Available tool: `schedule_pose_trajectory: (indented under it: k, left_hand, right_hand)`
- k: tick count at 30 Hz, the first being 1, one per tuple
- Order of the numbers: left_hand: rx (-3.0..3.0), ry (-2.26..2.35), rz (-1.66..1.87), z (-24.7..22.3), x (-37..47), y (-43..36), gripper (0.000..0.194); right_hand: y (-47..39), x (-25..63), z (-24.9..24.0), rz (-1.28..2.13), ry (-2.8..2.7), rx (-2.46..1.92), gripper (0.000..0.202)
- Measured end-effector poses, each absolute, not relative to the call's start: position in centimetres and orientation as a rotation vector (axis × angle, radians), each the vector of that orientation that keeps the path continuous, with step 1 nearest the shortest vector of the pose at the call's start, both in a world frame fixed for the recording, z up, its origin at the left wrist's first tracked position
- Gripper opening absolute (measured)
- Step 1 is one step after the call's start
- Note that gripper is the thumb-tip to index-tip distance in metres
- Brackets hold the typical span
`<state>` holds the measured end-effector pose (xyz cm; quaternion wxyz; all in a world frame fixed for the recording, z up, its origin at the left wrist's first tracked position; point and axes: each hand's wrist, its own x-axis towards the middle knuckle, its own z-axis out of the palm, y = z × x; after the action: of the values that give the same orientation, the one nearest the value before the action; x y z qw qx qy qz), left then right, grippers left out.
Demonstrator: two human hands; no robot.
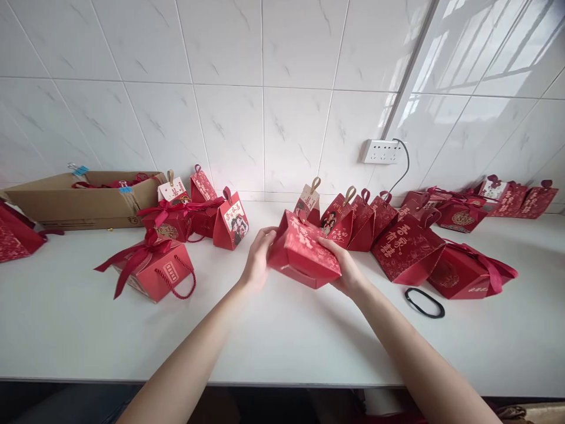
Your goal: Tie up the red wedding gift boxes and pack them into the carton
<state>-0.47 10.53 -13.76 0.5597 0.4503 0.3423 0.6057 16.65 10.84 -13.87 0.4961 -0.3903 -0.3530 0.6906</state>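
Observation:
Between my two hands, tilted above the white table (pixel 273 347), is a red gift box (pixel 304 250) with a floral print and gold lettering. My left hand (pixel 259 259) is closed on its left side, and my right hand (pixel 346 265) grips its right side. The box's underside faces partly toward me. Just behind it stand a small white-and-red gift box (pixel 308 200) with a tan loop and a red box with a picture of a couple (pixel 338 221). Some fingers are hidden behind the held box.
Left lie a red box with ribbon and rope handle (pixel 154 268), an upright red box (pixel 232 224) and a cardboard carton (pixel 79 203). Right are several red boxes, including a large one (pixel 406 250) and a ribboned one (pixel 468 271), plus a black band (pixel 424 303). A power strip (pixel 382 152) hangs behind.

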Motion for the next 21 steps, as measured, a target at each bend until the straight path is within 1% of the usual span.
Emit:
schedule_pose_trajectory:
  k: [3,6,9,14,16,21]
  left_hand:
    - [1.149,0.742,1.357,-13.7,-0.5,10.3,0.034]
    - [1.194,0.688,1.328,-13.8,-0.4,10.1,0.039]
    - [1.267,0.661,1.319,-14.0,-0.3,10.0,0.05]
    - [1.419,0.787,1.397,-14.1,0.2,9.7,0.073]
    - [1.459,0.775,1.432,-14.1,0.3,9.5,0.072]
    - [1.558,0.83,1.468,-13.7,0.2,9.4,0.059]
  right_hand:
    - [10.9,16.9,-13.8,1.796,-0.729,-0.931,0.017]
    - [10.9,17.1,-14.0,1.853,-0.764,-0.91,0.018]
    - [10.9,17.2,-14.2,1.872,-0.819,-0.883,0.019]
    - [10.7,16.8,-14.1,1.926,-0.799,-0.895,0.022]
    - [10.6,16.6,-14.1,1.956,-0.81,-0.878,0.024]
    - [10.3,16.3,-14.1,1.995,-0.811,-0.788,0.023]
